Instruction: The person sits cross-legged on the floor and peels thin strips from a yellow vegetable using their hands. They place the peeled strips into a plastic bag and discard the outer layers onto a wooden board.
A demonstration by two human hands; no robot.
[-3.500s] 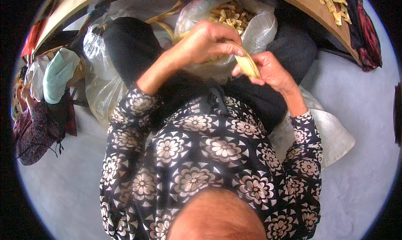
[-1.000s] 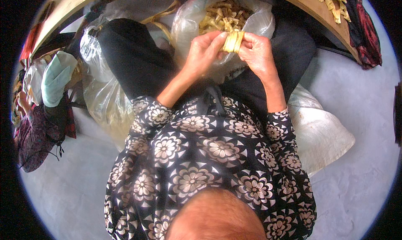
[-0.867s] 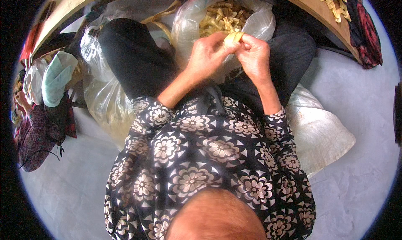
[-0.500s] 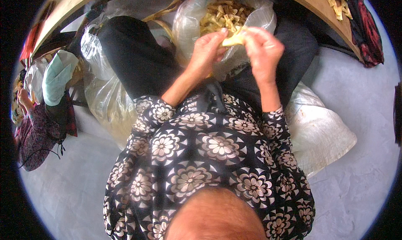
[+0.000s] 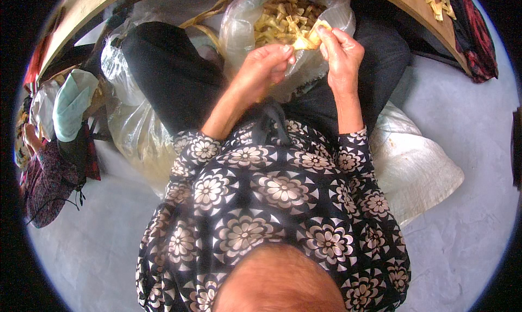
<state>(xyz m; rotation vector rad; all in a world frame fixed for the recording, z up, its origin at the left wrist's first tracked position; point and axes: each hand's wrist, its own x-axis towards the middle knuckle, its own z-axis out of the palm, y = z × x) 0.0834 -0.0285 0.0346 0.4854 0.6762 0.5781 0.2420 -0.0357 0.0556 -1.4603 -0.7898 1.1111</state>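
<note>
Pale yellow strip [image 5: 308, 39] was pinched btw both hands, held just above open mouth of clear plastic bag [image 5: 331, 18] of like pieces. Right hand [image 5: 342, 53] gripped its right end; left hand [image 5: 266, 67] fingertips closed on left end. Long axis ran approx left-right, hands equally near.

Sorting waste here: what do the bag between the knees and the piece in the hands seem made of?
The clear crinkled bag looks like thin glossy plastic film: translucent, wrinkled, shiny. The pale yellow strip pinched by both hands looks like dry, matte plant fibre, perhaps husk or leaf; uncertain.
</note>
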